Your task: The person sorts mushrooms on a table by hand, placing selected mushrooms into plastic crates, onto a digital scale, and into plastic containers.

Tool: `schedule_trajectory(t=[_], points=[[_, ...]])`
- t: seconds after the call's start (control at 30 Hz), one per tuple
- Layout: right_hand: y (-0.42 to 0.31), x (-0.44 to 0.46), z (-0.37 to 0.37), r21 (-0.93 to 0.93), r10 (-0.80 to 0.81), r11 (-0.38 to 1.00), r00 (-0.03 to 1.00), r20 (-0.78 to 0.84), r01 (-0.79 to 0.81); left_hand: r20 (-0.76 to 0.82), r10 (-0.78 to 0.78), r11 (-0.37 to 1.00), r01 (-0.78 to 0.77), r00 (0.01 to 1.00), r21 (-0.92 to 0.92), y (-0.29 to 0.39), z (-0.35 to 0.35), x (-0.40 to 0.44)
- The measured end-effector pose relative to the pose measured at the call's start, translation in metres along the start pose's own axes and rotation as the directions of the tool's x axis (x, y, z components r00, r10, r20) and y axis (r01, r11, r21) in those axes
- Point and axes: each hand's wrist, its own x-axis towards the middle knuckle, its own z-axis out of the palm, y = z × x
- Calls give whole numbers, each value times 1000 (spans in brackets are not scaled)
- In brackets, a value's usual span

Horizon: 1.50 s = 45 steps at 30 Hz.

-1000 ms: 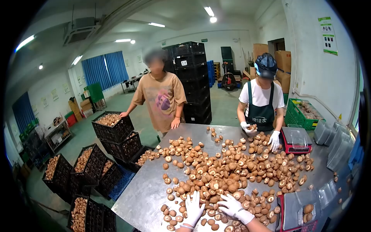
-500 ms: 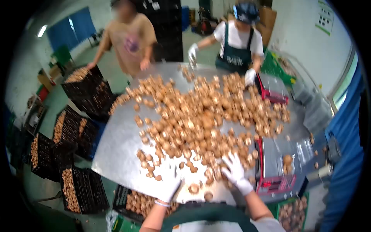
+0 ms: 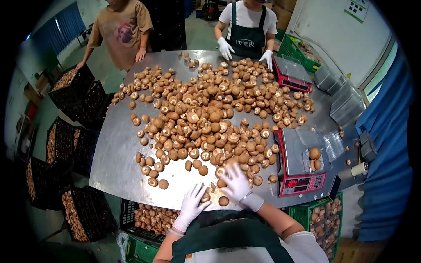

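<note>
Left hand and right hand sit closer than 0.5 s ago.

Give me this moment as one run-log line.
left hand: gloved, beside loose mushroom, near edge of table | right hand: gloved, spread, near side of mushroom pile | near red scale: mushrooms on top

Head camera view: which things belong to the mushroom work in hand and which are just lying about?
Likely part of the job:
white-gloved left hand and right hand
round brown mushrooms
grey metal table
nearer red-and-silver digital scale
stacked clear plastic boxes

Seemingly just about:
blue fabric curtain
green-and-white wall poster
white cylindrical object, purpose unclear
</note>
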Motion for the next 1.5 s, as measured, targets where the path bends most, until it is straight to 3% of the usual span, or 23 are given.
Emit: schedule_trajectory(t=[0.03,0.17,0.27,0.37,0.47,0.5,0.57,0.6,0.63,0.7,0.77,0.9,0.93,0.97,1.0,1.07,1.1,1.17,1.23,1.33,1.37,1.43,1.5], points=[[-6,0,8,-19,-99,995,984,149,103,50,24,998,-27,998,63,-2,6,3],[-26,-12,4,57,-254,967,954,161,248,45,-21,1000,22,999,-17,-7,15,3],[-10,-11,-11,272,-280,922,960,-21,275,-17,-81,997,81,997,-17,0,6,0],[11,-5,-18,310,-102,936,972,-210,165,-7,-135,991,135,991,-12,-1,0,-1],[19,9,-23,439,216,891,958,-188,-114,-44,-254,942,237,966,-238,-3,4,0],[18,16,-21,452,279,875,943,-182,-172,101,-422,703,395,901,-591,-2,4,0],[10,32,-17,470,250,867,961,-119,-167,251,-523,234,421,815,-876,-2,-4,9],[6,40,-10,415,165,905,977,-135,-95,333,-515,41,411,790,-911,-3,-9,12],[1,48,-4,359,78,933,986,-147,-21,328,-527,40,409,784,-912,-7,-7,11],[-8,63,6,141,-55,989,998,29,50,400,-413,-272,308,818,-912,-21,1,9],[-12,73,20,29,-53,998,992,118,50,406,-438,-292,301,802,-908,-22,0,10],[3,82,31,129,-69,990,995,72,59,430,-417,-372,281,801,-885,-21,-7,9],[4,81,21,469,19,880,990,138,-83,416,-418,-367,269,808,-891,-18,-10,8],[4,80,6,732,79,642,970,232,-227,417,-421,-372,266,806,-890,-18,-14,5],[4,81,-17,831,99,334,893,439,-446,394,-390,-340,268,832,-902,-20,-20,0],[20,69,-29,934,127,-45,925,358,-355,368,-370,-252,290,853,-923,-15,-45,-10],[28,61,-33,941,171,-215,939,299,-261,367,-443,-99,362,818,-927,-10,-65,-20],[47,43,-44,912,217,-341,925,313,-229,364,-167,300,399,916,-867,-35,-88,-34],[62,28,-41,943,256,-231,920,296,-239,406,-206,313,453,890,-835,-38,-103,-36],[58,15,-43,901,237,312,943,235,-302,423,-378,401,557,824,-727,-38,-108,-22],[48,8,-47,808,235,441,919,317,-391,408,-456,440,599,791,-670,-34,-105,-13],[28,-8,-39,551,183,792,963,199,-264,285,-492,511,539,822,-670,-26,-86,7],[5,-12,-45,142,172,959,904,391,-244,292,-419,588,502,860,-635,-13,-70,25]])
